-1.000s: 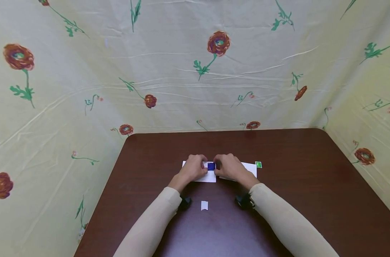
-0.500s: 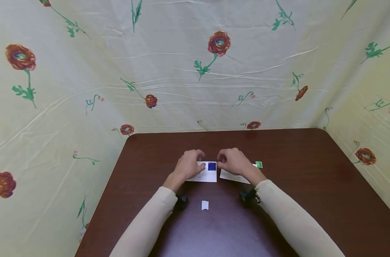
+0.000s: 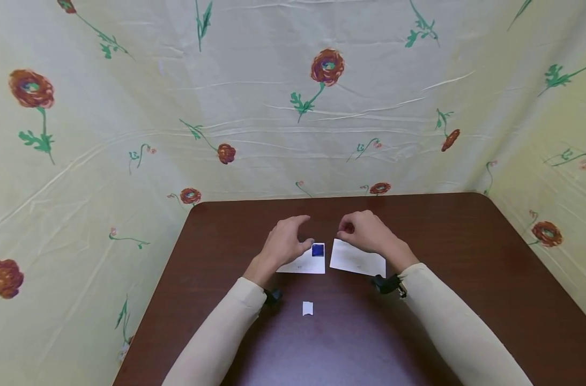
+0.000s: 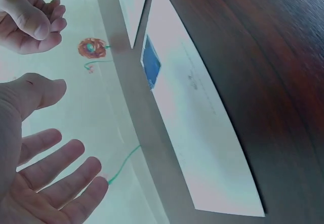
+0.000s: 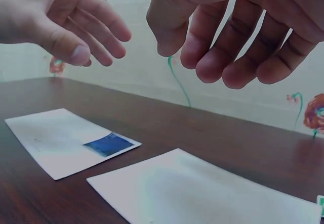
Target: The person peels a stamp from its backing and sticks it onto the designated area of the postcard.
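A white envelope (image 3: 307,266) lies flat on the table, a blue stamp (image 3: 318,250) at its upper right corner. My left hand (image 3: 283,245) hovers over this envelope, thumb and fingers spread apart and holding nothing. Beside it, slightly angled, lies a second white envelope (image 3: 355,260) with no stamp on its visible part. Above its far side is my right hand (image 3: 368,233), fingers loosely bent; the right wrist view shows nothing between them. A green stamp (image 5: 321,204) peeks in at the right wrist view's edge; in the head view my right arm hides it.
A small white paper piece (image 3: 308,309) with a notched lower edge lies nearer to me on the brown table (image 3: 225,257). Flower-printed cloth (image 3: 268,86) hangs behind the table and along its sides.
Both hands have lifted off the blue stamp and drawn apart, the right one moving up and to the right. The blue stamp stays on the left envelope's corner.
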`<state>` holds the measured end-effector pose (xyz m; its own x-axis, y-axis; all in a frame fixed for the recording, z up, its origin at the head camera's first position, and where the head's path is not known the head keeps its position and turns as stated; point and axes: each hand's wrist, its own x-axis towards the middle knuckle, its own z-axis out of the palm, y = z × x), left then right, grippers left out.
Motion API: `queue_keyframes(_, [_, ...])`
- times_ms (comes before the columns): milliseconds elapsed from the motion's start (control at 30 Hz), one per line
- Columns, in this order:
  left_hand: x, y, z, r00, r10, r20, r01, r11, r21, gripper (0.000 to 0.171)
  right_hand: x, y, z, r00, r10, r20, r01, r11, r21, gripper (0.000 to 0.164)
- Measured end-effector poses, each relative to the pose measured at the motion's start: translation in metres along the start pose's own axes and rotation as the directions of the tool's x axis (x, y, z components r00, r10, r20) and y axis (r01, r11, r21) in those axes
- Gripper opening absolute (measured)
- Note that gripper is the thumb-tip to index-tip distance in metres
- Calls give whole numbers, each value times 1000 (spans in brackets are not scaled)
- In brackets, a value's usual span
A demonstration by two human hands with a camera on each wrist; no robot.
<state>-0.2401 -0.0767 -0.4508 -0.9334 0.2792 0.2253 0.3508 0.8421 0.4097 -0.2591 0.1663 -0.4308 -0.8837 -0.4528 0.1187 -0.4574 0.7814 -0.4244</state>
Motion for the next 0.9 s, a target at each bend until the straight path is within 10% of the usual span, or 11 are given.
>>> queue_keyframes(900, [6,24,30,960,165,227,-205,965,164,82,-17,23,-22,998,63,12,-63,998,-21,10])
